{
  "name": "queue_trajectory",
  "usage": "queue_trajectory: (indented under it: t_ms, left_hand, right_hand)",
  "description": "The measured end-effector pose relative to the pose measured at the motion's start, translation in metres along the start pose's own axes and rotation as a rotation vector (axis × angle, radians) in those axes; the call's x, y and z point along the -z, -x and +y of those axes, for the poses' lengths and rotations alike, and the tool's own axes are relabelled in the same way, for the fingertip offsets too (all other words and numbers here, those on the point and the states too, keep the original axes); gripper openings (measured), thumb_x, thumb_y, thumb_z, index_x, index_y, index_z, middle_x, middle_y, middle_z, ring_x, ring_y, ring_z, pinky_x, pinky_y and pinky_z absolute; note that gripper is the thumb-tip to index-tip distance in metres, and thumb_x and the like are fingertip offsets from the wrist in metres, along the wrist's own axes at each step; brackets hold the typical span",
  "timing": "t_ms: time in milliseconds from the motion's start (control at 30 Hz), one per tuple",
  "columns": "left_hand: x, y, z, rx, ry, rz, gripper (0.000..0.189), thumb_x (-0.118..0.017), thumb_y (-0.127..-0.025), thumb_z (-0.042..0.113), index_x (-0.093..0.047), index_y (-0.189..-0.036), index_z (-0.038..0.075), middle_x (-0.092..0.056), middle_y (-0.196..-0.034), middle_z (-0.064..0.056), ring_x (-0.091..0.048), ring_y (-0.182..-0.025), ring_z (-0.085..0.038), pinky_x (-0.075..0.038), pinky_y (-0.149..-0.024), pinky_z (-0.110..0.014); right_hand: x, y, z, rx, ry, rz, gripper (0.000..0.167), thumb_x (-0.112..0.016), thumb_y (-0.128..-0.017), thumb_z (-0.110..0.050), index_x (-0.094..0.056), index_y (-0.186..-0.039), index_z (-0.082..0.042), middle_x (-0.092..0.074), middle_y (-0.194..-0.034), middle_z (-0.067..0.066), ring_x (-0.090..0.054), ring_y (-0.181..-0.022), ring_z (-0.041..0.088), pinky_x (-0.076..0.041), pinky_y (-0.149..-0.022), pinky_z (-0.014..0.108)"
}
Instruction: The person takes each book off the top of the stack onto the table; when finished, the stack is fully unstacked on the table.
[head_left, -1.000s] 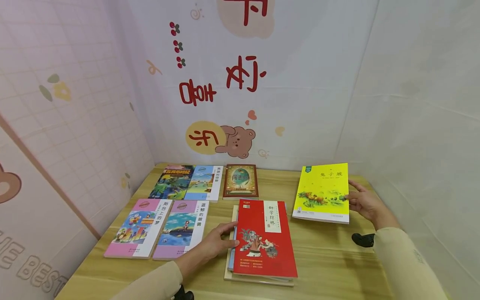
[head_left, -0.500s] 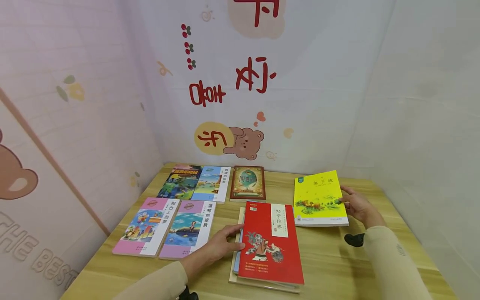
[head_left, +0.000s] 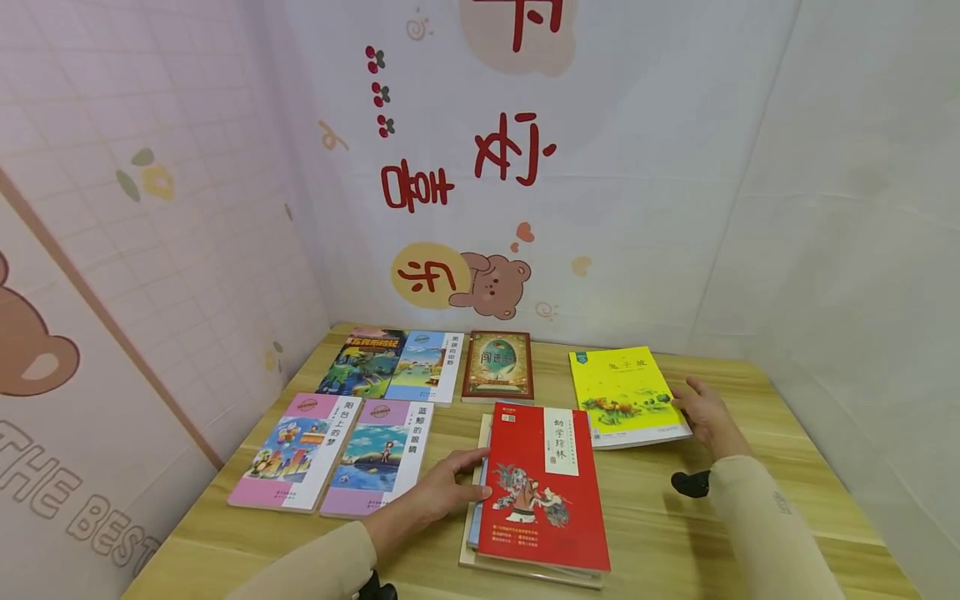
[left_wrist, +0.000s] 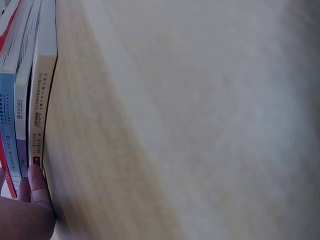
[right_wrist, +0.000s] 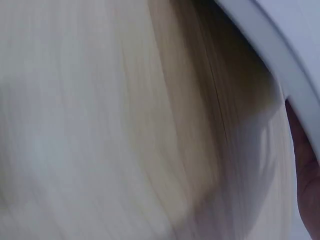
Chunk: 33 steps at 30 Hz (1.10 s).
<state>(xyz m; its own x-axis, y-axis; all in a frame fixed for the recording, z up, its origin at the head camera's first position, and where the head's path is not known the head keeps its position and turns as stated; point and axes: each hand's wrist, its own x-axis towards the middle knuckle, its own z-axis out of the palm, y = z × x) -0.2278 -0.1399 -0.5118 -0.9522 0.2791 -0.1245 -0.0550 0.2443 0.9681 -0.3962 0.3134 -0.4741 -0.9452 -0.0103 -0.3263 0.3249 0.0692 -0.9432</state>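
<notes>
My right hand (head_left: 705, 414) grips a yellow book (head_left: 622, 400) by its right edge, thumb side over the cover. The book is tilted above the table; its pale underside (right_wrist: 295, 75) overlaps part of the hand (right_wrist: 307, 185) in the right wrist view. My left hand (head_left: 446, 492) touches the left side of a stack topped by a red book (head_left: 540, 517). Its thumb lies at the red book's edge. In the left wrist view, the left hand's fingers (left_wrist: 37, 187) reach the spines of a blue book (left_wrist: 7, 125) and a cream book (left_wrist: 42, 110) below it.
Two pink-and-white books (head_left: 288, 458) lie at the left front of the wooden table (head_left: 660, 533). Behind them are a green jungle-cover book (head_left: 360, 367), a blue-and-white book (head_left: 423, 367) and a brown-framed book (head_left: 497, 367). Printed cloth walls (head_left: 637, 208) stand at the back and sides.
The yellow book, in my right hand, has moved left toward the stack and turned and tilted lower. The view has shifted a little. My left hand stays at the stack.
</notes>
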Motion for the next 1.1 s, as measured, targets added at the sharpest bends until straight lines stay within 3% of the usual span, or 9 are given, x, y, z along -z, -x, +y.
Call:
queue_trajectory:
  t_ms: [133,267,367,467,700,800,933,1100]
  left_hand:
    - [0.000,0.000,-0.001,0.002,-0.006,-0.003,0.063,-0.075,-0.088,0.014,-0.050,-0.146,0.012,-0.047,-0.139,-0.015,-0.043,-0.121,-0.034,-0.039,-0.100,-0.050]
    - [-0.001,-0.001,0.000,0.013,-0.005,-0.014,0.063,-0.075,-0.089,0.017,-0.051,-0.146,0.014,-0.046,-0.140,-0.014,-0.043,-0.123,-0.033,-0.039,-0.101,-0.050]
    - [-0.001,0.000,0.001,0.022,-0.006,-0.013,0.063,-0.075,-0.089,0.019,-0.051,-0.146,0.014,-0.046,-0.141,-0.015,-0.043,-0.124,-0.034,-0.039,-0.102,-0.050]
    - [0.000,0.000,0.001,0.029,0.001,-0.006,0.062,-0.075,-0.088,0.019,-0.052,-0.146,0.016,-0.045,-0.142,-0.015,-0.042,-0.126,-0.034,-0.038,-0.104,-0.052]
    - [0.001,0.003,0.002,0.033,-0.008,0.020,0.063,-0.076,-0.087,0.017,-0.051,-0.146,0.014,-0.045,-0.144,-0.017,-0.041,-0.128,-0.037,-0.036,-0.106,-0.056]
    - [0.001,0.002,0.003,0.003,-0.013,0.019,0.060,-0.073,-0.089,0.014,-0.051,-0.145,0.009,-0.045,-0.143,-0.020,-0.041,-0.129,-0.039,-0.039,-0.104,-0.054]
    - [0.001,0.001,0.001,-0.031,0.006,-0.008,0.057,-0.068,-0.091,0.011,-0.050,-0.145,0.008,-0.044,-0.144,-0.020,-0.041,-0.130,-0.039,-0.038,-0.104,-0.054]
    - [0.003,0.002,-0.003,-0.039,0.014,-0.018,0.056,-0.068,-0.092,0.011,-0.051,-0.145,0.009,-0.044,-0.145,-0.019,-0.038,-0.134,-0.040,-0.028,-0.110,-0.059]
  right_hand:
    - [-0.005,-0.005,0.005,0.012,0.050,0.136,0.075,-0.042,-0.101,0.004,0.004,-0.159,-0.012,-0.023,-0.159,0.018,-0.031,-0.141,0.035,-0.047,-0.076,0.018]
    - [-0.003,-0.004,0.009,0.009,0.101,0.187,0.075,-0.042,-0.102,0.000,0.004,-0.159,-0.013,-0.020,-0.161,0.018,-0.028,-0.142,0.034,-0.045,-0.095,0.030]
    - [0.002,0.002,0.010,0.023,0.180,0.150,0.073,-0.040,-0.103,-0.006,0.007,-0.159,-0.011,-0.012,-0.162,0.022,-0.021,-0.145,0.039,-0.034,-0.111,0.045]
    - [0.005,0.011,0.008,0.047,0.188,0.107,0.069,-0.037,-0.106,-0.011,0.008,-0.158,-0.010,-0.006,-0.162,0.024,-0.013,-0.146,0.042,-0.021,-0.116,0.052]
    - [-0.012,0.036,-0.002,0.072,0.015,-0.051,0.069,-0.038,-0.108,-0.013,0.009,-0.158,-0.009,0.000,-0.163,0.023,-0.013,-0.148,0.039,-0.023,-0.116,0.044]
    - [-0.025,0.050,-0.004,0.094,-0.013,-0.135,0.069,-0.038,-0.108,-0.011,0.009,-0.158,-0.008,0.001,-0.162,0.025,-0.013,-0.148,0.039,-0.023,-0.116,0.043]
    - [-0.049,0.073,0.000,0.123,0.041,-0.176,0.068,-0.042,-0.107,-0.010,0.002,-0.158,-0.003,-0.010,-0.160,0.028,-0.022,-0.145,0.039,-0.028,-0.114,0.044]
    - [-0.083,0.101,0.014,0.147,0.090,-0.204,0.068,-0.050,-0.104,-0.014,-0.011,-0.158,-0.001,-0.023,-0.157,0.030,-0.038,-0.138,0.037,-0.034,-0.111,0.046]
